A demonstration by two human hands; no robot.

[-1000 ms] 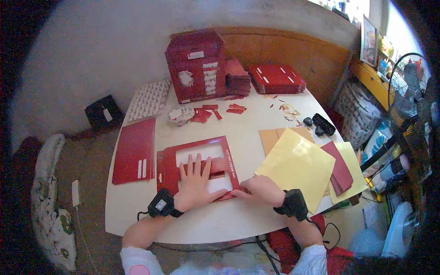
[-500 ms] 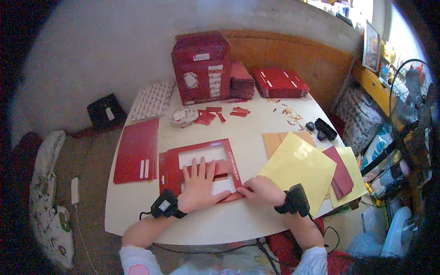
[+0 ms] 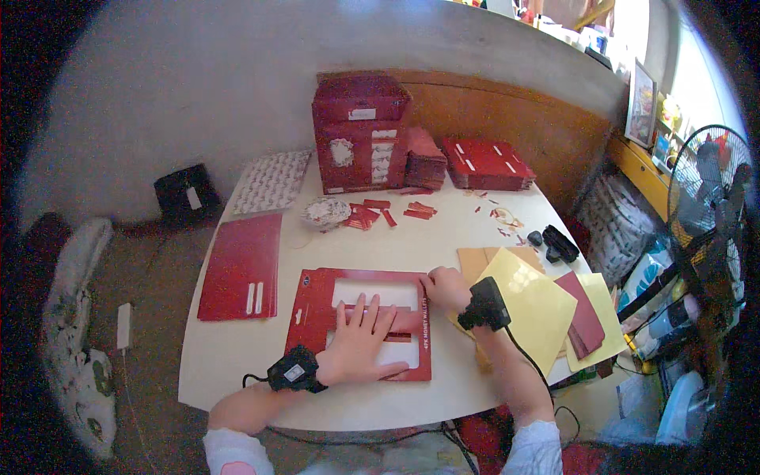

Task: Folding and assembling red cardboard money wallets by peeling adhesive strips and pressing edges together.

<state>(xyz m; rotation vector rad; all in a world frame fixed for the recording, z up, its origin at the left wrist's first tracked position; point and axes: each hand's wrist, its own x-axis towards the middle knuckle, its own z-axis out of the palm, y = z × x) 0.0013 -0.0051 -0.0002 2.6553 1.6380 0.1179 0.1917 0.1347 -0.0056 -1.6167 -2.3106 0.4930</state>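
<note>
A flat red cardboard package (image 3: 317, 294) with a cut-out window and a hang hole lies at the front middle of the table. Through the window a dark red strip (image 3: 404, 321) and white areas show. My left hand (image 3: 356, 348) rests flat across it, fingers spread over the window and the thumb near the lower edge. At the package's upper right corner is my right hand (image 3: 450, 290), its fingers curled closed on the edge. The fingertips there are partly hidden. Both wrists wear black strapped-on devices.
Yellow sheets (image 3: 526, 305) and dark red card pieces (image 3: 582, 324) lie on the right. Red flat sheets (image 3: 237, 269) are at left. Behind stand a large red box (image 3: 360, 142), red stacks (image 3: 487, 162), a crumpled white ball (image 3: 326, 212) and red scraps (image 3: 419, 210). A fan (image 3: 708, 182) stands far right.
My right hand has gone from the package's lower right corner up its right edge to the upper corner. The package has turned slightly, and my left hand still lies on it. The view has shifted.
</note>
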